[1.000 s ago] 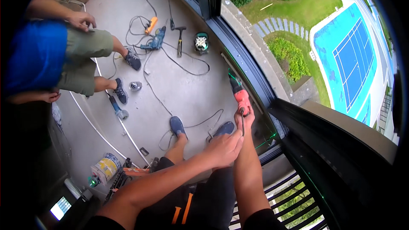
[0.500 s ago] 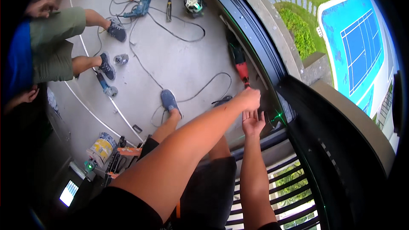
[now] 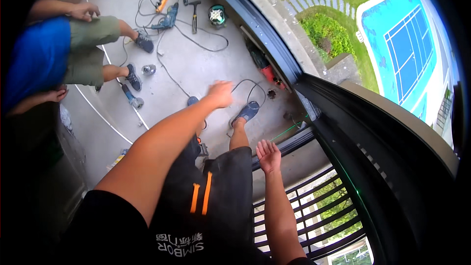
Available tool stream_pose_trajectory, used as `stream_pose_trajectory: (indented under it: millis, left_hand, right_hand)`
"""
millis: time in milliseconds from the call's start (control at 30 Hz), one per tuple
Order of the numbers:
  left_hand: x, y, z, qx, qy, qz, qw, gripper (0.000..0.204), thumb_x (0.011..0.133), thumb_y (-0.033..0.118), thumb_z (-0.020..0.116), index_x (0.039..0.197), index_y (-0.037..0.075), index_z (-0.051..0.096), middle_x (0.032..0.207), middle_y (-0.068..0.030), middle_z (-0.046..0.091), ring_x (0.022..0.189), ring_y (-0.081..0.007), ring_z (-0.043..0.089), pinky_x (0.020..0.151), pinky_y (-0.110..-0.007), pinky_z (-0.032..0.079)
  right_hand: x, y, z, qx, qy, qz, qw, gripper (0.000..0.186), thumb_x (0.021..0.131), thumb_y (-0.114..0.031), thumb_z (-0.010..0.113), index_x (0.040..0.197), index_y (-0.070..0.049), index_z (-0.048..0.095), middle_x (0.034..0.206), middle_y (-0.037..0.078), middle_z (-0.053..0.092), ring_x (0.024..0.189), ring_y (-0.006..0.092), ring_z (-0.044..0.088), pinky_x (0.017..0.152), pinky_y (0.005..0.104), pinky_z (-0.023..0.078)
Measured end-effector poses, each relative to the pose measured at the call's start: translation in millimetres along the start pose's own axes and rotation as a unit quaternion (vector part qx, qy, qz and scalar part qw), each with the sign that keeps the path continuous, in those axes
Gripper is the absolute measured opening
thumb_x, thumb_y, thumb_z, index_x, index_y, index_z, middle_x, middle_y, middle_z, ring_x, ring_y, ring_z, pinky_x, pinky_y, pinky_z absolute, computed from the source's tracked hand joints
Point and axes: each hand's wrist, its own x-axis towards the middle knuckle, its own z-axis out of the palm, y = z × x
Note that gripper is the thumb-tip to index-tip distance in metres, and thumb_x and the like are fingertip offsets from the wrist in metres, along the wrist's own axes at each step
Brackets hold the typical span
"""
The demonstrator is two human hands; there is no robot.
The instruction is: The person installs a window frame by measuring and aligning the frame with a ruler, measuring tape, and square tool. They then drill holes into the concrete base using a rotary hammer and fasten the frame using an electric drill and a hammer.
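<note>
My left hand (image 3: 220,93), slightly blurred, hangs over the floor with loosely spread fingers and holds nothing visible. Lower right, my right hand (image 3: 269,157) is open, palm up, near the dark lower frame rail (image 3: 282,142). A red-and-black power tool (image 3: 267,72) lies along the inner side of the window track (image 3: 277,49), beyond both hands. A cable loops beside my shoe (image 3: 248,110), and a dark hole or patch (image 3: 272,94) shows in the floor near the tool.
A seated person in blue (image 3: 37,64) is at left. A drill (image 3: 168,18), hammer (image 3: 194,17), green device (image 3: 217,15), grinder (image 3: 131,95) and cables lie on the floor. Railing (image 3: 309,206) is below right; a court (image 3: 409,49) shows outside.
Both hands have left the red tool, which was held a second ago. My left hand has moved up-left, my right hand down-left. The tool now lies by the track.
</note>
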Motion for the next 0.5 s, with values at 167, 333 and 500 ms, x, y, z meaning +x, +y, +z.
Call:
stream_pose_trajectory:
  millis: [167,333,500]
  left_hand:
    - [-85.1,-164.5,-40.8,-0.135,0.156,-0.121,0.971,0.031,0.094,0.013,0.062,0.121,-0.001,0.069,0.117,-0.0298,0.074,0.115,-0.051,0.068,0.1,-0.055,0.055]
    - [-110.1,-268.5,-76.8,0.087,-0.159,-0.049,0.982,0.022,0.093,0.012,0.066,0.106,0.0,0.078,0.082,-0.0155,0.077,0.063,-0.0228,0.074,0.055,-0.04,0.059]
    - [-62.8,-208.0,-157.5,0.004,-0.196,-0.067,0.978,0.031,0.101,0.02,0.064,0.119,-0.001,0.077,0.109,-0.0226,0.081,0.104,-0.0357,0.079,0.092,-0.044,0.061]
  right_hand:
    - [-89.2,-13.2,17.4,-0.1,-0.028,-0.044,0.994,0.054,0.115,-0.033,0.054,0.159,-0.004,0.048,0.156,0.017,0.061,0.136,0.0371,0.066,0.111,0.0499,0.058]
    - [-155.1,-2.3,13.5,0.017,-0.002,-0.146,0.989,0.05,0.115,-0.033,0.051,0.156,-0.005,0.05,0.148,0.017,0.065,0.128,0.0336,0.071,0.103,0.0473,0.062]
    - [-192.6,98.0,8.2,0.207,0.067,-0.226,0.949,0.041,0.111,-0.025,0.061,0.146,-0.005,0.06,0.131,0.015,0.073,0.114,0.0292,0.076,0.092,0.0431,0.064]
